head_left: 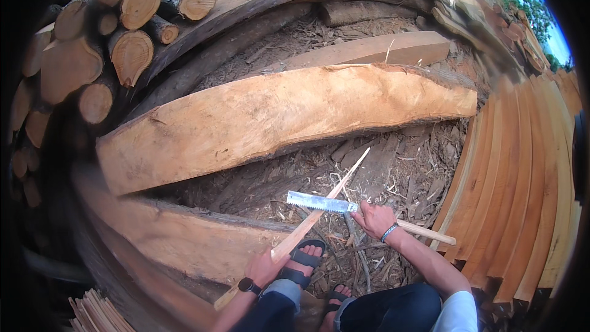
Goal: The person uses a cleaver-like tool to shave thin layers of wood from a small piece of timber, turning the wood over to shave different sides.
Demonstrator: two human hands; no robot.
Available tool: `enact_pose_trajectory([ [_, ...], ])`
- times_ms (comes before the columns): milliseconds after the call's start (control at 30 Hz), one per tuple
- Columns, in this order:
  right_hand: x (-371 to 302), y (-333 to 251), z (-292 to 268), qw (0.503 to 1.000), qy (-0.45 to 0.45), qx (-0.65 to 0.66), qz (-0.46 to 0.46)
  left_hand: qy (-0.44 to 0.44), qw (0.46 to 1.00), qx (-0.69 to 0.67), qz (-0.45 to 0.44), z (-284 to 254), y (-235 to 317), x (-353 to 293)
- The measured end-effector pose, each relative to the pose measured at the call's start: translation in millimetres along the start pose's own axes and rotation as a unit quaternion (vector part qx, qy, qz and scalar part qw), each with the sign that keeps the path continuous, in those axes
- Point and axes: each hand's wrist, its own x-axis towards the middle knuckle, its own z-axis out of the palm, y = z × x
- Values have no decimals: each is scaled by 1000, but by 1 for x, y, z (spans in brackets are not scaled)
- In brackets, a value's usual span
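My left hand (267,267), a watch on its wrist, is closed round a pale, split wooden stick (299,232). The stick slants up and away to a thin, ragged point. In my right hand (375,219) is a hand saw (318,201) with a broad, blunt-ended steel blade and a long wooden handle that sticks out to the right past my wrist. Its toothed edge faces toward me. The blade crosses over the upper part of the stick; whether the two touch, I cannot tell.
A thick sawn slab (264,129) lies just beyond my hands, with another slab (190,243) at the left. Cut logs (132,55) are piled far left, and long boards (510,190) are stacked at the right. Bark and wood chips (399,178) cover the ground around my sandalled feet (304,264).
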Motion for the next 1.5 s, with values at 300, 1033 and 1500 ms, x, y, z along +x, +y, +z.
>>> enact_pose_trajectory([
  [300, -7, -10, 36, 994, -70, 57, 59, -59, 997, -19, -34, 8, -45, -13],
  [1033, -35, 20, 107, 949, -109, 176, 239, -114, 983, 130, -55, -6, -50, -10],
  [1500, -35, -1, 102, 952, -166, 194, 172, -107, 973, 182, -90, -4, -60, -14],
])
